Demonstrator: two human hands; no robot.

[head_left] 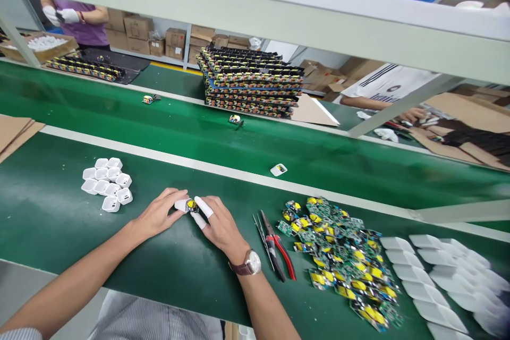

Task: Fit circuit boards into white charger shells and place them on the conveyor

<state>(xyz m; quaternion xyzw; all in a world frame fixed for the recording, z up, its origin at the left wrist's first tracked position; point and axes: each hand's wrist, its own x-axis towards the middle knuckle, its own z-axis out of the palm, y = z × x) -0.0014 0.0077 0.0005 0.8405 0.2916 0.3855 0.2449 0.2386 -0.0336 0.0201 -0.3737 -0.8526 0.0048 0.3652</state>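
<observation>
My left hand (159, 213) pinches a small white plastic housing (182, 205) over the green bench. Right beside it, my right hand (220, 227), with white finger cots on the thumb and a finger, grips a small circuit board (192, 205) with a yellow part. The board meets the housing's open end; how far it sits inside is hidden. Left of my hands stands a cluster of open white housings (107, 180). On the right lie red-and-black pliers (277, 247), tweezers (263, 239) and a heap of circuit boards (338, 249) with yellow parts.
Rows of white housings (426, 281) lie at the far right. Beyond a pale rail, a green conveyor belt (159, 133) carries one white housing with a board (279, 170) and two loose boards. Stacked trays (251, 82) stand behind. Two co-workers (90, 21) work across the belt.
</observation>
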